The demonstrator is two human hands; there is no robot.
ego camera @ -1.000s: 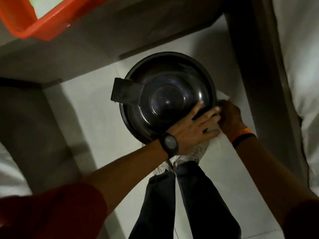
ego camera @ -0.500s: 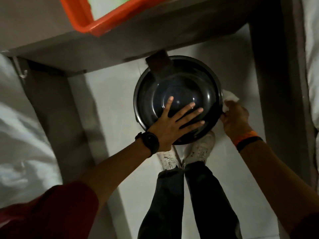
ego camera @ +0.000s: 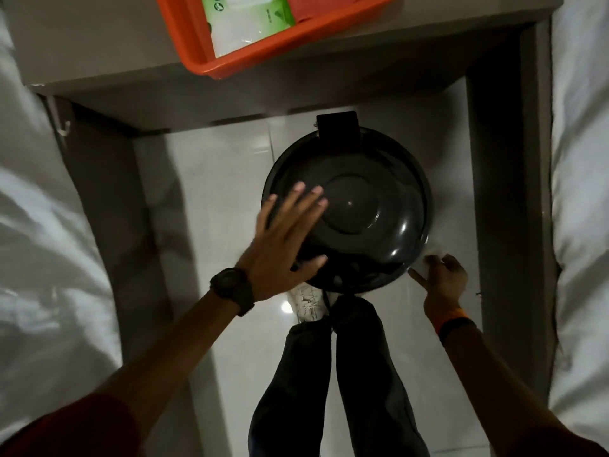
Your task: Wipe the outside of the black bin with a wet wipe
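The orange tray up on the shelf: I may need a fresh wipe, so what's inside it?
Inside the orange tray lies a green-and-white wipes pack, with something orange beside it. The frame's top edge cuts off the tray's far part, so the rest is unseen.

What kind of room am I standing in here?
Probably a bedroom or hotel room: white bedding lies on both sides, a small table stands between, and a black bin sits on the tiled floor.
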